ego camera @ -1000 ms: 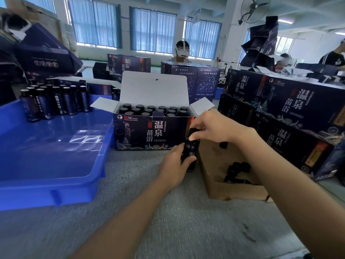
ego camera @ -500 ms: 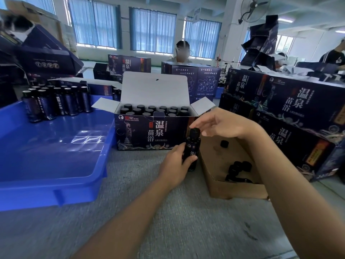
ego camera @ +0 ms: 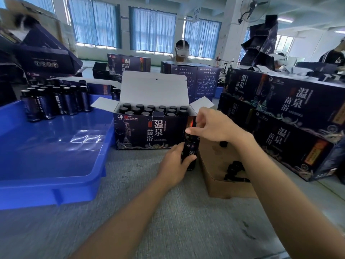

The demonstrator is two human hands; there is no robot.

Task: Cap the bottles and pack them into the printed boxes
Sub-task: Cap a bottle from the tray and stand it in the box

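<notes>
Both hands on one small dark labelled bottle [ego camera: 190, 153].
Body gripped in curled left hand [ego camera: 174, 165]; top pinched by right hand [ego camera: 212, 126]. Stands upright on grey surface [ego camera: 168, 212], just before open printed box [ego camera: 149, 131].

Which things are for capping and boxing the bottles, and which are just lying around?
For the job: left hand and right hand on the small dark labelled bottle; open dark printed cardboard box; loose black caps in the brown cardboard tray; standing dark bottles in the blue plastic tray.
Just around: round wall fan; blue window curtains.
</notes>
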